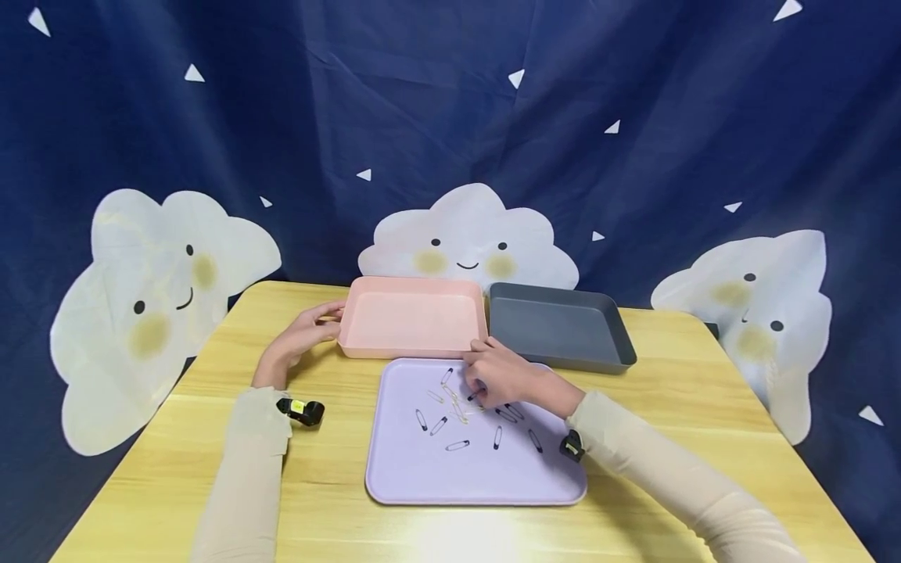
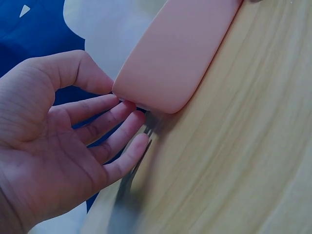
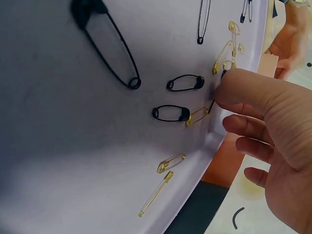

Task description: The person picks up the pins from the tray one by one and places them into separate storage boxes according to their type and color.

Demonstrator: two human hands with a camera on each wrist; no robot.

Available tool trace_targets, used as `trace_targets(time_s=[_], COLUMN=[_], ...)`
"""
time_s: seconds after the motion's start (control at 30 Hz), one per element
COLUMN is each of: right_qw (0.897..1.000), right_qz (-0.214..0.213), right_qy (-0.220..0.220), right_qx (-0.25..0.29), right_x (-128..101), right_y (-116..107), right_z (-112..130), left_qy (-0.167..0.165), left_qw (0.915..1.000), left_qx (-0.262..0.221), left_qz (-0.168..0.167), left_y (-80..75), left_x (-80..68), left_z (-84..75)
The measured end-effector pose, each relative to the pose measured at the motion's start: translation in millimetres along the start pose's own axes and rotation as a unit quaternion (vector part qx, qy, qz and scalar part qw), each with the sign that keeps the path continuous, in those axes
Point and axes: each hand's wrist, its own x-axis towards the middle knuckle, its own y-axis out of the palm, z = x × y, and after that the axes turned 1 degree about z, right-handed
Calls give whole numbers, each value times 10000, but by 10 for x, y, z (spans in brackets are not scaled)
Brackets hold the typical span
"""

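Note:
My left hand [image 1: 301, 338] is at the left end of the pink tray [image 1: 411, 352]. In the left wrist view its fingers are extended, with thumb and fingertips right at the tray's corner. Over the lavender tray [image 1: 479, 489], my right hand [image 1: 503, 374] pinches a black safety pin [image 3: 211, 107] between thumb and index finger, which hide most of it. The other fingers of that hand are loosely bent. Black safety pins [image 1: 457, 446] and gold safety pins [image 3: 170, 163] lie scattered on the lavender tray around the right fingertips.
A dark grey tray [image 1: 556, 320] stands right of the pink one, at the back of the wooden table [image 1: 324, 493]. The lavender tray lies in front of both. Behind the table hangs a blue curtain [image 1: 422, 94] with cloud figures.

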Motion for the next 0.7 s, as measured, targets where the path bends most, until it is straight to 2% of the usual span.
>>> trace_targets(time_s=[0.33,0.53,0.7], right_qw=[10000,10000,9999], right_qz=[3,1,46], right_qy=[23,1,-32], right_qx=[67,94,99], right_x=[-17,-6,10], right_y=[29,24,22], right_z=[-7,-10,-31], left_qy=[-167,-223,55], left_qw=[9966,9976,9999], left_qx=[-761,-652,-129], left_qz=[263,118,17], left_y=[1,4,-6], left_x=[16,20,9], left_z=[16,14,50])
